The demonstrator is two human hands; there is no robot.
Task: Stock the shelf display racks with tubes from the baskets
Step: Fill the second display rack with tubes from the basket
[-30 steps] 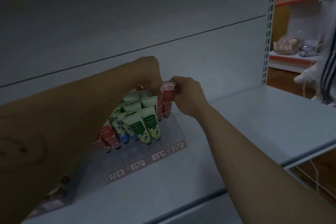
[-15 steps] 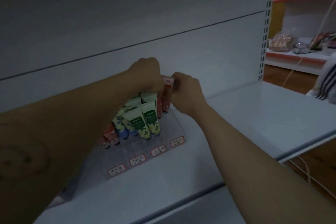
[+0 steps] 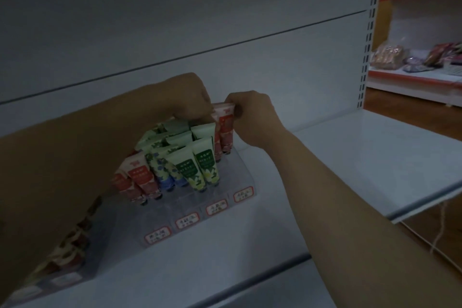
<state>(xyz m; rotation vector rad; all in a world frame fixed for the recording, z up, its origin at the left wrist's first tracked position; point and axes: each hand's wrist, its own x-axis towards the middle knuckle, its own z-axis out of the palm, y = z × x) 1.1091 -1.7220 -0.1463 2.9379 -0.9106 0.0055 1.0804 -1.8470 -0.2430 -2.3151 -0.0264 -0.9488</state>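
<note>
A clear stepped display rack [image 3: 240, 170] stands on the white shelf [image 3: 350, 157], with red-framed price labels along its front. Several tubes stand in it, caps down: red ones at the left, blue floral and green ones in the middle. At the rack's back right stands a red tube [image 3: 225, 127]. My right hand [image 3: 252, 117] pinches the flat top end of that tube. My left hand [image 3: 190, 97] is closed just left of it, fingertips down among the back-row tube tops; whether it grips one is hidden.
A second rack with dark red tubes [image 3: 72, 252] sits at the lower left, mostly behind my left forearm. The shelf's back panel [image 3: 225, 20] rises close behind the rack. Another shelf unit with packaged goods [image 3: 390, 57] stands at the far right. No baskets are visible.
Both hands stay at the rack's back right with the red tube between them. The view has shifted slightly; the hands sit a little closer together than one second ago.
</note>
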